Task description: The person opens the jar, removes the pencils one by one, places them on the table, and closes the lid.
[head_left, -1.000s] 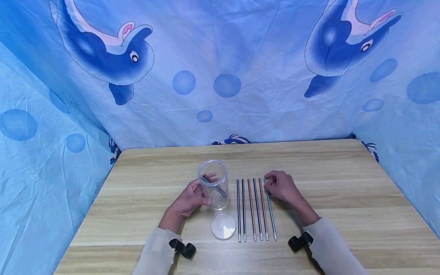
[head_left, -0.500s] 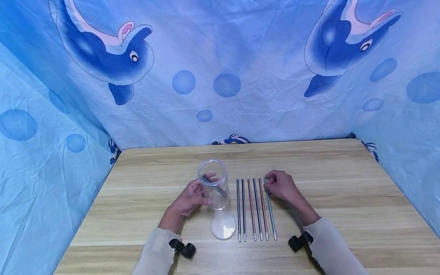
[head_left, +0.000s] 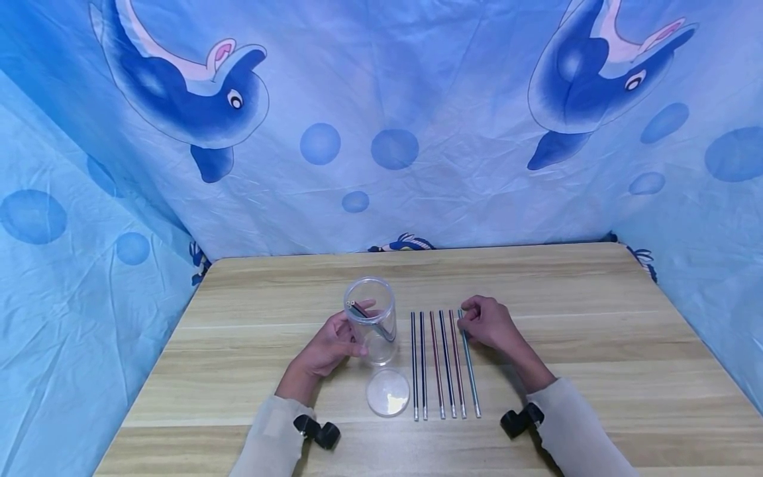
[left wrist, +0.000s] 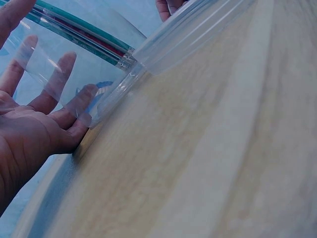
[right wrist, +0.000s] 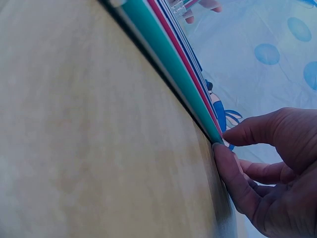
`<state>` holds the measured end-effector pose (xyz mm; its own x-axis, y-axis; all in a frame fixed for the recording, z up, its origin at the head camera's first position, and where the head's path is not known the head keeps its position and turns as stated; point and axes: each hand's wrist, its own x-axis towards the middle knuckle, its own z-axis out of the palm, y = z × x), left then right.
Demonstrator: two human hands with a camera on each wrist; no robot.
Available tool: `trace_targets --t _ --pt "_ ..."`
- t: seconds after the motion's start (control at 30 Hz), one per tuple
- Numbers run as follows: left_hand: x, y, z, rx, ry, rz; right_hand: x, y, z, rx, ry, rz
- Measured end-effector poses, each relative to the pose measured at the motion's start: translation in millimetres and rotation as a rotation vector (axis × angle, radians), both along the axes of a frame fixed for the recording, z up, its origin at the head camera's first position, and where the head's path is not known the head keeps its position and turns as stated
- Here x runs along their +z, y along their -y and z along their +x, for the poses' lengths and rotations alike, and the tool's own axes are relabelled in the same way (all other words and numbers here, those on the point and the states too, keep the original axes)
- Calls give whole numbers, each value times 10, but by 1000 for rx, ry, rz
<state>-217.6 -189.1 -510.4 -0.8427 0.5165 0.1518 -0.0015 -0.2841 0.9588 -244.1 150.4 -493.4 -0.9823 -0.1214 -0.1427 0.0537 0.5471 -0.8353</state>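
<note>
In the head view, my left hand [head_left: 328, 346] holds a clear jar [head_left: 379, 350] that stands upright on the table, fingers behind its wall and thumb in front. A few pencils [head_left: 359, 309] lean inside it; the left wrist view shows green and red pencils [left wrist: 94, 35], their metal ends down. My right hand [head_left: 489, 324] pinches the far end of a green pencil [head_left: 470, 374] between thumb and index finger, as the right wrist view shows. That pencil lies at the right of a row of dark blue pencils [head_left: 424, 371] and red pencils [head_left: 438, 371].
A round clear lid [head_left: 387, 393] lies in front of the jar, left of the pencil row. The wooden table [head_left: 596, 318] ends at a blue cloth backdrop [head_left: 453, 212] printed with dolphins. Each wrist carries a small black camera.
</note>
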Motion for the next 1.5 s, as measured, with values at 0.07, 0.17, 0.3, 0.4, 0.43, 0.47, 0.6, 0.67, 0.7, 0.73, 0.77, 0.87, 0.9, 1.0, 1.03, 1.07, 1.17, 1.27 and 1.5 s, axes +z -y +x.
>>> trace_targets --t 0.07,0.17,0.3,0.4,0.43,0.47,0.6,0.67,0.7,0.73,0.77,0.87,0.9,1.0,1.03,1.07,1.17,1.27,1.5 --pt "-4 4 1 -1 -1 -2 -1 1 4 -2 -1 -2" --pt "-14 10 -2 1 -2 -7 9 6 10 -4 4 -4" --pt "-31 20 -9 3 0 -14 43 10 15 -10 -18 17" --pt "-34 26 -11 5 1 -17 75 7 12 -33 -81 44" --pt "-33 26 -10 7 1 -20 89 8 13 -42 -109 47" --pt "-29 25 -9 9 0 -22 106 11 16 -55 -132 36" --pt "-17 20 2 9 -4 -24 221 57 64 -73 -212 -53" --pt "-14 21 4 8 -2 -24 334 108 120 -67 -231 -108" --pt "-11 19 6 7 1 -25 401 143 156 -60 -241 -130" --pt "-10 19 6 4 -1 -22 477 183 198 -53 -257 -150" --pt "-4 17 6 3 -2 -23 559 229 244 -43 -272 -170" --pt "11 11 3 4 -2 -29 821 412 405 -25 -313 -207" --pt "17 10 2 6 -2 -31 901 479 457 -13 -334 -215" --pt "19 16 -1 8 -3 -36 1103 679 595 18 -394 -225" --pt "17 18 -2 7 -4 -35 1150 739 630 34 -417 -230" --pt "13 19 -3 5 -4 -34 1188 796 660 54 -437 -239" --pt "3 18 -7 -1 -4 -30 1268 948 727 100 -470 -269" --pt "-5 13 -11 4 -1 -26 1303 1087 767 104 -467 -276" --pt "-6 17 -9 35 22 -13 1282 1349 816 -10 -562 -35"
